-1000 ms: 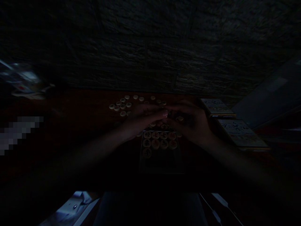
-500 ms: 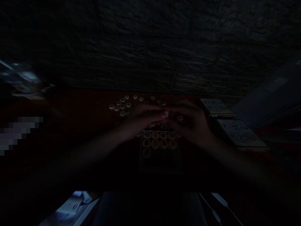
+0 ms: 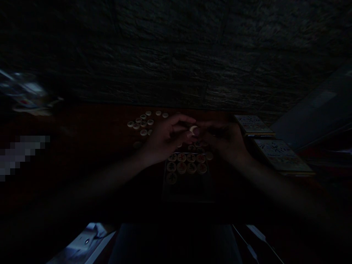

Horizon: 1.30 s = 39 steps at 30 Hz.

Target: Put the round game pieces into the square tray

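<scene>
The scene is very dark. My left hand (image 3: 165, 139) and my right hand (image 3: 229, 141) meet above the table, fingertips close together. Pinched between them is a pale round Chinese chess piece (image 3: 193, 129), its edge turned up; the fingers cover part of it. Just below lies a shallow box (image 3: 188, 187), holding rows of Chinese chess pieces with red and black characters, such as a red one (image 3: 181, 168). Its near part looks dark. More pieces lie beyond the box, partly hidden by my hands.
Loose Chinese chess pieces (image 3: 143, 124) are scattered on the reddish table (image 3: 96, 128) to the left. Two flat printed boxes (image 3: 283, 156) lie at the right. A stone-textured wall (image 3: 170, 58) stands behind. Cables (image 3: 255, 234) hang below at the right.
Both hands have shifted and turned slightly, so the piece between the fingers shows more. My left fingers have lifted and spread a little. The rows in the box look the same.
</scene>
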Each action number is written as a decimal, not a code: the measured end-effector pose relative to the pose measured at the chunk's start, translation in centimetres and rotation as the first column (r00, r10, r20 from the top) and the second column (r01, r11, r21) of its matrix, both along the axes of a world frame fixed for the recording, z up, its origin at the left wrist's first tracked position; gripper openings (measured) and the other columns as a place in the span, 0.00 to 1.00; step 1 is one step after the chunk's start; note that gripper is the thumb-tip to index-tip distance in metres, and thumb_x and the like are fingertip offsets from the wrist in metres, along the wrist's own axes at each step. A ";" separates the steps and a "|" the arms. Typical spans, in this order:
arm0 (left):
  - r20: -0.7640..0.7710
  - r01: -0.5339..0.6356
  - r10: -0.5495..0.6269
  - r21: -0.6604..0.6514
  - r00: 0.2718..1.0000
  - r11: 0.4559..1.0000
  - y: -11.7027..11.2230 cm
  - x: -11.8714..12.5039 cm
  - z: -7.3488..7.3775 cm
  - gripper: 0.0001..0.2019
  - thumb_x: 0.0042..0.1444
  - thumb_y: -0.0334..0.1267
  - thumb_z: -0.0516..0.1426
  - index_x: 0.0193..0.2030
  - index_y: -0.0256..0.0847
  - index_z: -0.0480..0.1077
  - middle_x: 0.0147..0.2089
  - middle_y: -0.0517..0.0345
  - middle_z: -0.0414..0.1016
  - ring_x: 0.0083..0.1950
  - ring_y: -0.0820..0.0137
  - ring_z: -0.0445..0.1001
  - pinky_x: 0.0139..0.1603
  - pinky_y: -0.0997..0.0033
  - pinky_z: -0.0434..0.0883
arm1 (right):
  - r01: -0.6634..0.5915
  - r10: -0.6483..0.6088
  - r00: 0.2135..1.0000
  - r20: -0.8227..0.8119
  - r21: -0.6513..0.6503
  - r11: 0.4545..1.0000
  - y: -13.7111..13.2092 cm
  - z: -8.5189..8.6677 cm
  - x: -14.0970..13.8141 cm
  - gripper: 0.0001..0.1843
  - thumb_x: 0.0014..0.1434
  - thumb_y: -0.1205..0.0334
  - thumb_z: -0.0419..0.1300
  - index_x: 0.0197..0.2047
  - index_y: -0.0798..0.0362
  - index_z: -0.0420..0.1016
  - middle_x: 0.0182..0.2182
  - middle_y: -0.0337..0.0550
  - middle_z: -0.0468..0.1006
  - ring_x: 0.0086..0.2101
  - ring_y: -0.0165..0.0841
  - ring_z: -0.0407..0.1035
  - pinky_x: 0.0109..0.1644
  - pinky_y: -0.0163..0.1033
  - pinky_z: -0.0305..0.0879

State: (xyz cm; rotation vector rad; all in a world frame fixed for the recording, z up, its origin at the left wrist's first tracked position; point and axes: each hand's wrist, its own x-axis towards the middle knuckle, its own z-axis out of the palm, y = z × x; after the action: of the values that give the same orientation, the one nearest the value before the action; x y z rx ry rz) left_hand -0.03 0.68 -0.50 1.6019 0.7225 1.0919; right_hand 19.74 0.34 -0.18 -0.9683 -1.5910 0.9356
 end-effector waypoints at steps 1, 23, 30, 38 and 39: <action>-0.022 0.001 0.000 0.050 1.000 0.999 -0.1 0.0 -0.1 0.16 0.64 0.40 0.63 0.56 0.39 0.71 0.48 0.50 0.84 0.44 0.66 0.84 0.48 0.68 0.79 | -0.015 0.015 1.000 -0.006 -0.014 1.000 0.0 0.0 0.0 0.15 0.54 0.50 0.74 0.42 0.49 0.87 0.34 0.42 0.87 0.33 0.34 0.80 0.37 0.37 0.76; -0.093 -0.080 0.101 0.201 0.991 0.976 -0.5 -0.2 0.0 0.17 0.58 0.41 0.67 0.53 0.39 0.77 0.41 0.53 0.85 0.41 0.66 0.84 0.44 0.71 0.78 | -0.105 0.088 0.986 -0.144 -0.110 0.988 -0.3 -0.1 -0.3 0.13 0.52 0.51 0.76 0.37 0.50 0.86 0.31 0.41 0.86 0.29 0.30 0.77 0.35 0.35 0.74; -0.085 -0.101 0.115 0.152 0.990 0.983 -0.6 -0.1 0.0 0.18 0.57 0.41 0.68 0.52 0.38 0.78 0.39 0.52 0.85 0.40 0.65 0.84 0.43 0.69 0.79 | -0.118 0.101 0.984 -0.149 -0.110 0.987 -0.3 0.1 -0.5 0.15 0.50 0.49 0.76 0.36 0.49 0.86 0.31 0.40 0.85 0.29 0.30 0.77 0.36 0.36 0.74; -0.114 -0.073 0.097 0.203 0.989 0.976 -0.6 -0.2 0.2 0.15 0.59 0.40 0.66 0.52 0.40 0.79 0.37 0.54 0.85 0.38 0.66 0.83 0.41 0.70 0.78 | -0.125 0.108 0.987 -0.122 -0.140 0.982 -0.5 0.2 -0.4 0.17 0.50 0.48 0.76 0.36 0.52 0.85 0.31 0.42 0.85 0.28 0.30 0.75 0.33 0.35 0.72; -0.121 -0.065 0.094 0.225 0.988 0.972 -0.7 -0.2 0.2 0.14 0.59 0.40 0.66 0.51 0.40 0.79 0.37 0.54 0.85 0.38 0.67 0.83 0.40 0.71 0.78 | -0.126 0.108 0.986 -0.124 -0.150 0.981 -0.6 0.3 -0.4 0.17 0.49 0.49 0.77 0.36 0.53 0.85 0.30 0.41 0.85 0.27 0.29 0.75 0.32 0.34 0.72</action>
State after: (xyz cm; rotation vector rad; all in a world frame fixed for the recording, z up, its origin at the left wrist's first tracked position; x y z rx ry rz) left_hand -0.27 0.01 -0.29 1.8613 0.7796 1.1663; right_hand 19.31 -0.22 0.07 -0.9183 -1.5062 1.1927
